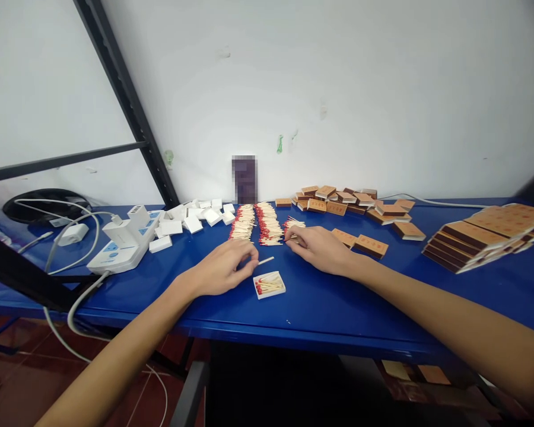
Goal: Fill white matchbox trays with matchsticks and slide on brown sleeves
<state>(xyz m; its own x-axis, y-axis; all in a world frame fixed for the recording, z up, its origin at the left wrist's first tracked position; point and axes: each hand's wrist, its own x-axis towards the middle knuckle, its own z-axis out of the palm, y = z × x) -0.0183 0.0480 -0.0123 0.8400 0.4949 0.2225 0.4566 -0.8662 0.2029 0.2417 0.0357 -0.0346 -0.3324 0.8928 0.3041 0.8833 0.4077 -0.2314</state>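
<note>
My left hand (225, 267) rests on the blue table (338, 302) with its fingers pinched on a single matchstick (266, 260) that sticks out to the right. Just below lies a small white open tray (269, 284) with several red-tipped matches in it. My right hand (318, 248) reaches to a small bunch of matches (293, 225), its fingers curled on them. Two long rows of red-tipped matches (257, 223) lie behind both hands.
White inner trays (191, 216) are heaped at the back left, beside a white power strip (124, 243) with plugs and cables. Brown matchbox sleeves (351, 201) lie at the back, two more (360, 242) by my right wrist, and stacked brown packs (485, 237) at right. A black frame (129, 107) leans against the wall.
</note>
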